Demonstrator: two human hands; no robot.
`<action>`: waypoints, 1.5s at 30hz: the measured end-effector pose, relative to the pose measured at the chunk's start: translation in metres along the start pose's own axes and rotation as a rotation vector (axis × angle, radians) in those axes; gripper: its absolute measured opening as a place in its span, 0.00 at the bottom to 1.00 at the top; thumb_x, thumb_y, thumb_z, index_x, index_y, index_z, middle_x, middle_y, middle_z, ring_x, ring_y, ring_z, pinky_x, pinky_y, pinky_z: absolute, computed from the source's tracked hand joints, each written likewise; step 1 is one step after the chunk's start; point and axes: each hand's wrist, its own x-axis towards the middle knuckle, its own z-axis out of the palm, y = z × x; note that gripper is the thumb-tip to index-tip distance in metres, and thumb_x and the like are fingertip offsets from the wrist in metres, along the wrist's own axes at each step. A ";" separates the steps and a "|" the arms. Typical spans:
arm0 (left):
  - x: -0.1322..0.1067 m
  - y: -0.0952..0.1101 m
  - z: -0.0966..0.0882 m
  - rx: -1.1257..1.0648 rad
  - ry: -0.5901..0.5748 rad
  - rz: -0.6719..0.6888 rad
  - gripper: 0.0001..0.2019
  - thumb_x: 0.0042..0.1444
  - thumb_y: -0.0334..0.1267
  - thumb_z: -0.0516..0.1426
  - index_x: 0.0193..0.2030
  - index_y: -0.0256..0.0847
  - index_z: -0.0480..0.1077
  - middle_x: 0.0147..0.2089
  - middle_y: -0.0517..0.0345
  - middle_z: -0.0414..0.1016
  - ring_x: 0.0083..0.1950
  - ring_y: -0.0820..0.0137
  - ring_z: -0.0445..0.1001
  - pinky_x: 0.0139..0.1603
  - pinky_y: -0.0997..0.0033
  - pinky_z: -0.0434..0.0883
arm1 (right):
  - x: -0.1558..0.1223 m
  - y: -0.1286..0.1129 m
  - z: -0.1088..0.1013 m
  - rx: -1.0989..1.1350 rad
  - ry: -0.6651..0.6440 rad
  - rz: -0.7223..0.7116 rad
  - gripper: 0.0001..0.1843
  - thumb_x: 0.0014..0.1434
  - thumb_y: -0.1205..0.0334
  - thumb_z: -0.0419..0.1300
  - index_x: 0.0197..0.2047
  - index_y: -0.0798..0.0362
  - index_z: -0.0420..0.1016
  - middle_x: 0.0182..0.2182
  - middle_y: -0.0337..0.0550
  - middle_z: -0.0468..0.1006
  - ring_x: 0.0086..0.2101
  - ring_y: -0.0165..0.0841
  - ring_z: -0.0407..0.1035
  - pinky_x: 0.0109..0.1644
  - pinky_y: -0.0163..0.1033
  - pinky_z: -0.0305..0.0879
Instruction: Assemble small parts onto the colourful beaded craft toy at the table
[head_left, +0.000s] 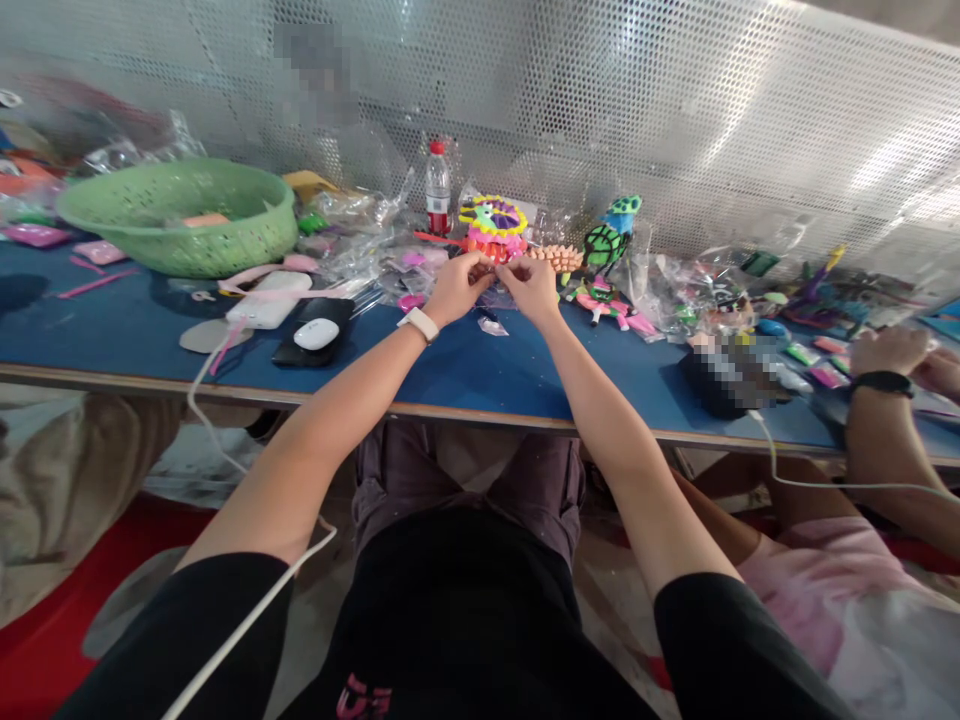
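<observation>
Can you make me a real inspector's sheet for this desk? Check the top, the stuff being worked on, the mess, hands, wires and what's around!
Surface: blue tabletop, crowded along its back.
Job's things: yellow-rimmed colourful figure just beyond the hands; brown spiky figure right of it.
Clutter: clear plastic wrappers, green basket, red-capped bottle.
Hands: left hand and right hand, fingertips close together; anything pinched is too small to tell.
Cables: white cable at the white power bank; another pale cable at the right.
Surroundings: perforated metal panel behind; another person's hand at the right.
</observation>
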 end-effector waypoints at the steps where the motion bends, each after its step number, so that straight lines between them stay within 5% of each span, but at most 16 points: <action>1: -0.001 0.001 0.001 0.016 0.017 0.008 0.06 0.70 0.40 0.70 0.46 0.41 0.80 0.45 0.48 0.88 0.49 0.57 0.86 0.59 0.54 0.84 | -0.001 0.000 0.002 -0.005 0.018 0.007 0.23 0.72 0.39 0.71 0.33 0.47 0.80 0.29 0.41 0.82 0.34 0.39 0.79 0.45 0.47 0.80; 7: -0.003 0.007 0.006 0.086 0.036 0.077 0.03 0.68 0.35 0.69 0.44 0.42 0.80 0.47 0.48 0.89 0.50 0.57 0.87 0.61 0.54 0.84 | -0.001 0.007 0.012 0.013 0.157 0.016 0.31 0.76 0.30 0.64 0.30 0.46 0.78 0.25 0.41 0.76 0.34 0.41 0.79 0.46 0.49 0.82; 12: -0.001 0.008 0.007 0.050 0.094 0.054 0.02 0.71 0.34 0.67 0.46 0.43 0.79 0.47 0.49 0.89 0.50 0.59 0.87 0.59 0.56 0.83 | 0.006 0.011 0.008 0.144 0.098 0.057 0.39 0.71 0.16 0.59 0.34 0.44 0.79 0.26 0.41 0.77 0.30 0.38 0.77 0.37 0.45 0.79; 18: -0.001 0.005 0.002 0.009 0.126 0.003 0.09 0.74 0.45 0.68 0.54 0.45 0.78 0.47 0.49 0.87 0.51 0.57 0.87 0.56 0.56 0.84 | 0.008 0.011 0.005 0.180 -0.009 -0.025 0.24 0.70 0.31 0.71 0.46 0.44 0.85 0.39 0.45 0.87 0.43 0.42 0.84 0.52 0.51 0.85; 24: -0.003 0.007 0.000 0.019 0.088 0.047 0.06 0.75 0.39 0.66 0.54 0.44 0.80 0.51 0.48 0.88 0.55 0.57 0.88 0.62 0.55 0.84 | 0.008 0.013 0.004 0.202 -0.059 -0.026 0.12 0.74 0.47 0.70 0.48 0.46 0.82 0.39 0.45 0.88 0.38 0.40 0.85 0.52 0.52 0.87; 33: 0.001 0.003 -0.005 0.093 0.106 0.057 0.05 0.73 0.41 0.68 0.49 0.44 0.87 0.49 0.47 0.91 0.53 0.55 0.89 0.65 0.52 0.83 | 0.006 0.004 0.001 0.117 -0.070 0.016 0.14 0.74 0.44 0.72 0.47 0.46 0.83 0.41 0.46 0.89 0.39 0.39 0.85 0.52 0.50 0.87; 45: 0.005 0.001 -0.007 0.082 0.058 0.105 0.03 0.73 0.38 0.68 0.47 0.45 0.85 0.54 0.46 0.89 0.61 0.53 0.87 0.71 0.48 0.80 | 0.005 0.002 0.000 0.009 0.010 -0.057 0.03 0.72 0.60 0.71 0.43 0.47 0.83 0.42 0.46 0.88 0.44 0.42 0.83 0.57 0.52 0.82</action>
